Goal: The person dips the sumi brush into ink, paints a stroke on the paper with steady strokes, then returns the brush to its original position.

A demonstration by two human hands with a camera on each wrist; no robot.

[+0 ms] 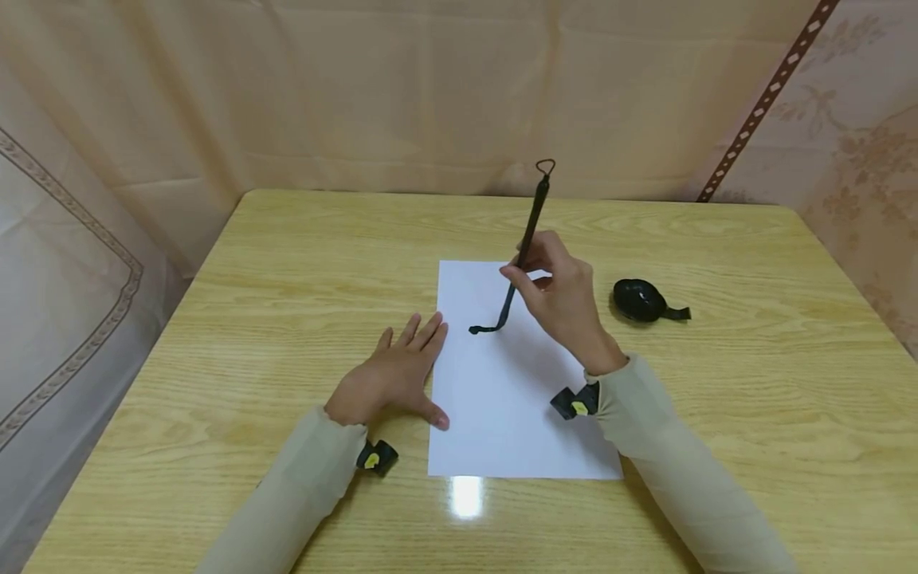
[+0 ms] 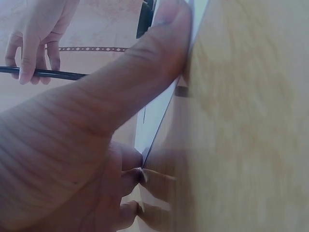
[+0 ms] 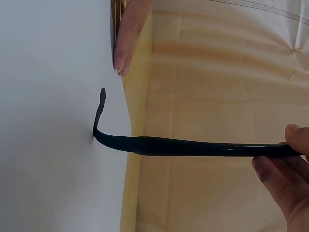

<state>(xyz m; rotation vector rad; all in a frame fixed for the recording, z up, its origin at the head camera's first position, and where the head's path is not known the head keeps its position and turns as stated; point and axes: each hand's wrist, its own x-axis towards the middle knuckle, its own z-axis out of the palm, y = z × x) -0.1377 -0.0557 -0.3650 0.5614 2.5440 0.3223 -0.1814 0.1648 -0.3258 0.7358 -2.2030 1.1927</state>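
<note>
My right hand [image 1: 562, 299] pinches a dark calligraphy brush [image 1: 532, 223] partway down its handle, thumb against fingers. The brush leans slightly right, its hanging loop at the top. In the right wrist view the bent black bristles [image 3: 113, 142] touch the paper, at the end of a short black ink stroke [image 3: 102, 99]. White paper [image 1: 495, 430] lies on the table beneath. Flat beside the sheet's left edge, my left hand [image 1: 394, 371] spreads its fingers, with fingertips and thumb [image 2: 145, 60] over the margin.
A small black ink dish [image 1: 638, 300] with a short handle sits on the table right of the paper. The wooden table [image 1: 287, 263] ends at a far edge before a beige curtain [image 1: 402, 96]. A small dark wrist camera [image 1: 576, 401] hangs at each sleeve.
</note>
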